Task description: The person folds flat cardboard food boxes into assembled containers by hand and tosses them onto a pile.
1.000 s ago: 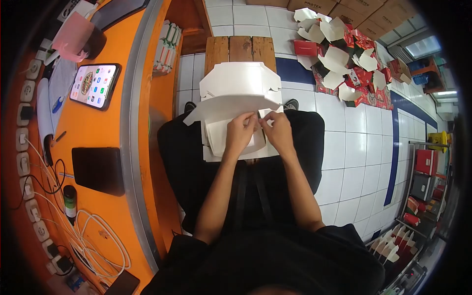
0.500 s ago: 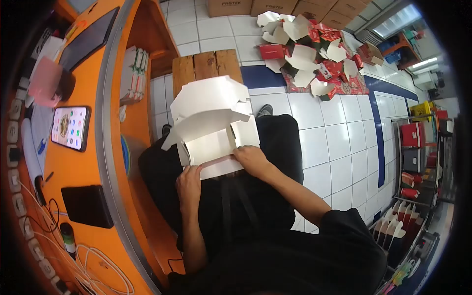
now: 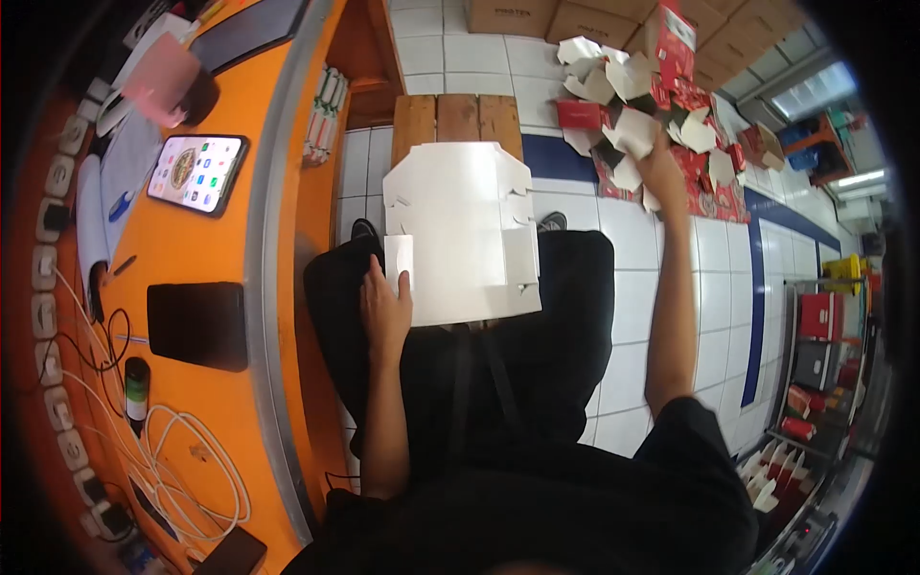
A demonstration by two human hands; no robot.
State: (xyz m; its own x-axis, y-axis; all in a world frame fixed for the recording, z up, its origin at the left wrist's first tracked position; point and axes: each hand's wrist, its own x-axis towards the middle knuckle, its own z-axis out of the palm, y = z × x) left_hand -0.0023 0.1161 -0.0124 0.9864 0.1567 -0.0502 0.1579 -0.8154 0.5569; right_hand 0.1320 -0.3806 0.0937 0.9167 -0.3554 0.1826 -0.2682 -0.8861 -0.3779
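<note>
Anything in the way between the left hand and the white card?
Nothing visible. The left hand is at the left edge of the card, overlapping it in view, with no other thing showing between them.

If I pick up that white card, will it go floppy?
Probably not much, because the card lies smooth and flat. The flap by the left hand may bend, being folded. It looks thin, so it's likely light.

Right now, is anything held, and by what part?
The left hand seems to hold the card by its left flap; for the right hand, it can't be told.
</note>
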